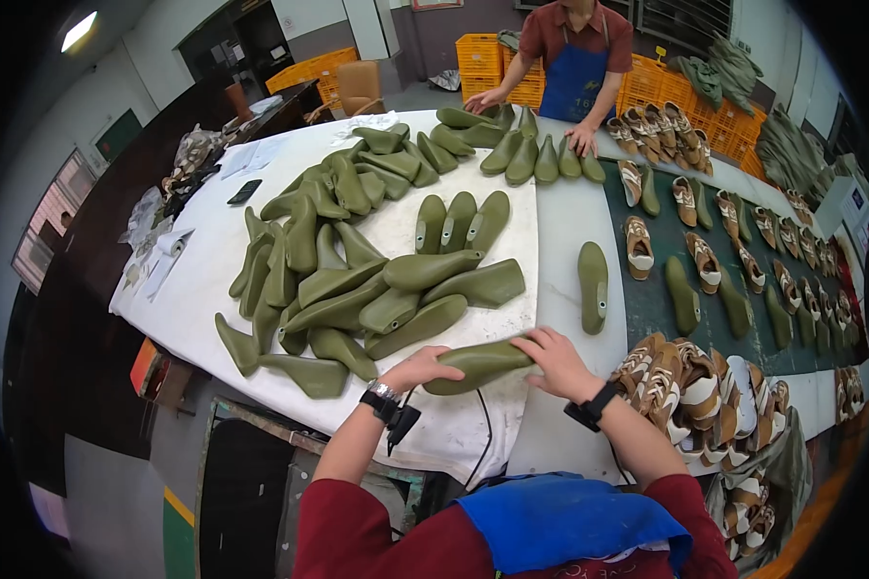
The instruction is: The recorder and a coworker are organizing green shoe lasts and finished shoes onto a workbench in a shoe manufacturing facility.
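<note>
Wore blue apron (570, 526), near; held green shoe last (483, 368) over tabletop (446, 425); clasped left end in half-curled left grip (420, 369), right end in half-curled right grip (558, 366).

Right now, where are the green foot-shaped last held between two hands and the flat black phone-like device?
Green foot-shaped last (478, 369): head view, middle of its upward-facing side.
Flat black phone-like device (245, 192): head view, centre of its top face.
</note>
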The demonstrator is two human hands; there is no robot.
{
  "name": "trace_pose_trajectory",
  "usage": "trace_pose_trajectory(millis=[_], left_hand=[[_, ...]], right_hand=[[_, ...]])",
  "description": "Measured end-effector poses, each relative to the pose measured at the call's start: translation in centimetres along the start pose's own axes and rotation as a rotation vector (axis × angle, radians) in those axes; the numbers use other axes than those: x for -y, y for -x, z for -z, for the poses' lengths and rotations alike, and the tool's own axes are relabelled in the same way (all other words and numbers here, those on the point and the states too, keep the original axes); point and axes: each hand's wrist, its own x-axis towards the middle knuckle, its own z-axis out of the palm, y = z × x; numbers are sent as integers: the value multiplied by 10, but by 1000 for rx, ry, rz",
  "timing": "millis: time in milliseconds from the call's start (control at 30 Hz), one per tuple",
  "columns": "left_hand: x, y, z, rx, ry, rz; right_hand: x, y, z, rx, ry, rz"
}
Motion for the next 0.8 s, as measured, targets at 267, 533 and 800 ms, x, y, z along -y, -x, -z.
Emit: trace_pose_trajectory(millis=[267,533,800], left_hand=[[-21,-61,33,-624,-574,-459],[-9,-92,138,-778,-60,165],[-42,-77,122,-747,127,-1]], right_hand=[[31,84,-48,193,97,-457],[28,98,-46,99,62,-720],[-3,102,-42,-6,44,-834]])
